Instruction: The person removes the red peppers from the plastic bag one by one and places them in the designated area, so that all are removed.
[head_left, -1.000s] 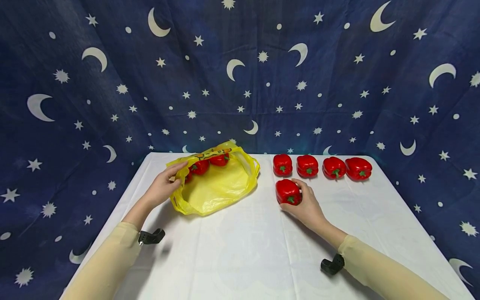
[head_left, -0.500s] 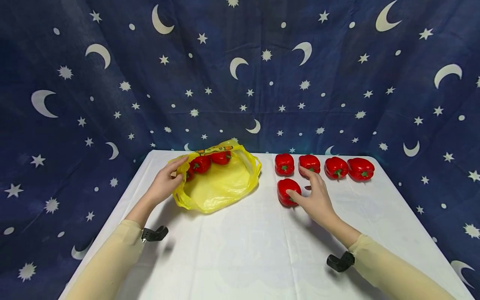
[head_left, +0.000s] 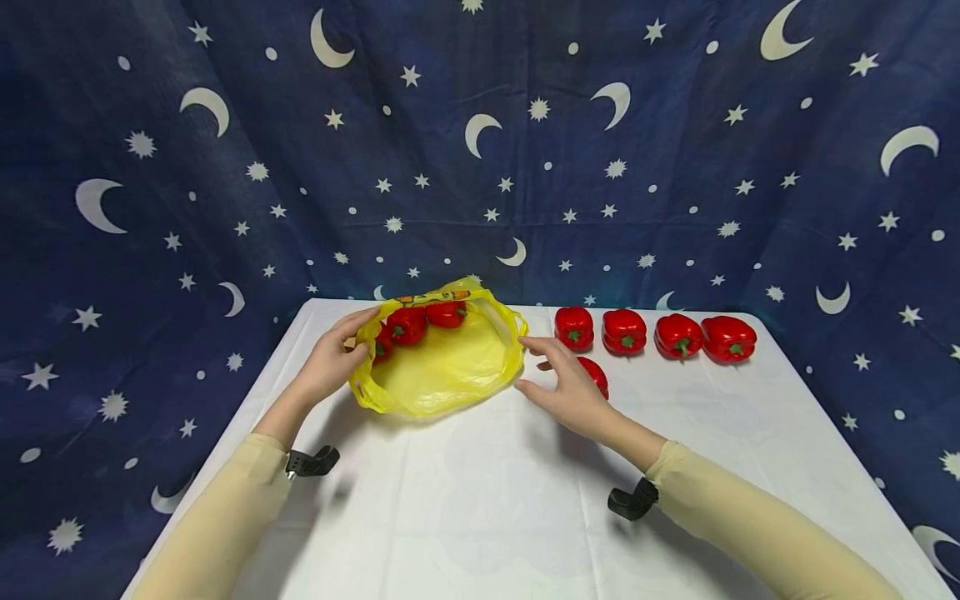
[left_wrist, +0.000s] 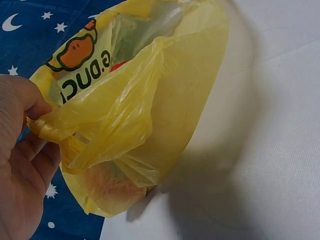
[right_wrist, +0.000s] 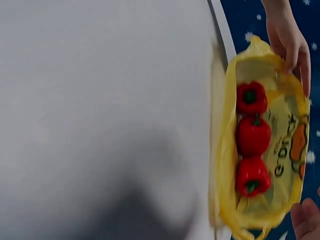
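One yellow plastic bag (head_left: 435, 387), set near the far edge of the table, left of its middle; mouth spread and turned toward the front edge; thin, creased film, printed with an orange design (left_wrist: 76, 53) and dark lettering. Contents: three red bell peppers (head_left: 407, 326), green-stemmed, lying in a line along the bag's far wall, the nearest of them close to the left side. One left hand (head_left: 330, 360), at the bag's left rim, fingers holding a gathered fold of film (seen best from the left wrist). One right hand (head_left: 566, 396), just beside the bag's right rim, thumb and fingers wide apart with nothing between them; whether a fingertip touches the film cannot be told. One single red pepper (head_left: 597, 377), behind the right hand and partly hidden by it, in front of the row. Four further red peppers (head_left: 624, 332), in a row along the far edge toward the far right corner, stems toward the front edge; the two nearest that corner close together, the other two slightly apart. Two cream sleeves (head_left: 750, 517), each with a black wrist device (head_left: 633, 500). One table (head_left: 480, 517), white-covered. One dark blue backdrop (head_left: 435, 237), patterned with pale moons and stars, beyond the far edge.
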